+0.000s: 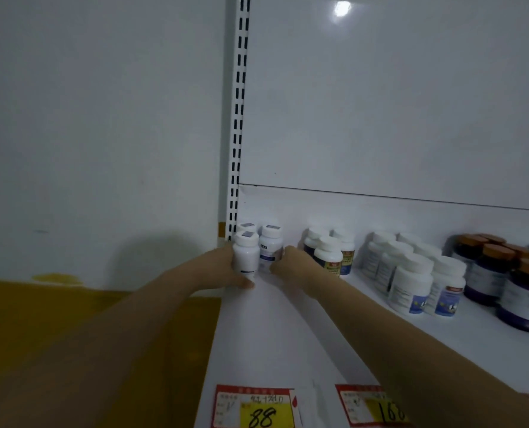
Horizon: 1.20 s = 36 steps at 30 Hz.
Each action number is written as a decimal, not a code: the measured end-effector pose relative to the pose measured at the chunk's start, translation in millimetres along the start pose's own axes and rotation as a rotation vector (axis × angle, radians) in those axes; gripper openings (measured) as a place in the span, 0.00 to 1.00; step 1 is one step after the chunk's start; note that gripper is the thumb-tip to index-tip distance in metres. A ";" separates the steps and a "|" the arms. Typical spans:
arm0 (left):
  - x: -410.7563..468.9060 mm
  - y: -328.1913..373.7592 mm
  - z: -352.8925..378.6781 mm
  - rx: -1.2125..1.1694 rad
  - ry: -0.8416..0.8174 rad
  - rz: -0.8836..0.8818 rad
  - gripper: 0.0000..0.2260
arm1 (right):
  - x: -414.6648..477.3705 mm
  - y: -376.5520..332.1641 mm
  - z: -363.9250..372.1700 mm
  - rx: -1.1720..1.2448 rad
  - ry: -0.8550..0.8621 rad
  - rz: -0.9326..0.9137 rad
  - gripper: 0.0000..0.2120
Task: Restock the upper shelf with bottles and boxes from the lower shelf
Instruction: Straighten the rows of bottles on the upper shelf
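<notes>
Both arms reach to the far left corner of a white shelf [275, 335]. My left hand [229, 267] grips a white bottle [246, 253] with a white cap, standing at the shelf's left edge. My right hand [287, 261] holds a second white bottle [270, 245] just to the right of it, fingers round its side. A third white cap [246, 226] shows behind them against the back panel.
More bottles stand further right: a blue-labelled group [329, 254], several white ones [411, 279], and dark bottles with brown caps [500, 273]. A slotted upright [238, 118] rises at the shelf's left end. Price tags [257, 407] line the front edge. A yellow surface [71, 319] lies to the left.
</notes>
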<state>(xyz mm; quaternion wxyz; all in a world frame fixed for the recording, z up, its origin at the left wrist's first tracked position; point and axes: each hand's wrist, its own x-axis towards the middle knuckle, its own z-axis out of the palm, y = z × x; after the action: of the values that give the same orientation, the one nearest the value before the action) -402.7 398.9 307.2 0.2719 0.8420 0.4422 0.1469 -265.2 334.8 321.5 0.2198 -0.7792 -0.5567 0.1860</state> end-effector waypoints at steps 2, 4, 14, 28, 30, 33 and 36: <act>4.1 -2.5 1.9 -0.048 0.022 0.030 0.40 | 1.4 -0.4 1.6 -0.017 0.008 -0.012 0.15; 6.4 -4.7 3.8 -0.076 0.038 0.053 0.39 | 1.5 -0.1 3.7 -0.018 0.020 -0.033 0.15; 0.7 -7.7 4.6 -0.069 0.016 0.059 0.34 | -1.8 -6.5 2.4 -0.073 0.054 -0.041 0.16; -11.7 32.8 -31.9 0.111 0.298 0.056 0.32 | -19.2 12.9 -94.8 -0.056 0.401 -0.091 0.23; -9.6 45.3 -16.3 0.113 0.289 0.121 0.28 | -23.2 27.8 -96.7 -0.103 0.404 -0.014 0.21; -4.3 65.6 13.4 0.130 0.125 0.152 0.30 | -26.4 47.4 -91.1 -0.141 0.359 0.083 0.20; 6.2 80.5 44.9 0.122 0.000 0.137 0.30 | -22.2 67.5 -79.5 -0.153 0.304 0.159 0.19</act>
<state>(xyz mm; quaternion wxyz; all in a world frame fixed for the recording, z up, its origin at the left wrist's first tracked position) -323.8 352.2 318.3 0.2096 0.8853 0.3916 0.1380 -176.5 283.9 351.7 0.2260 -0.8543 -0.4663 0.0398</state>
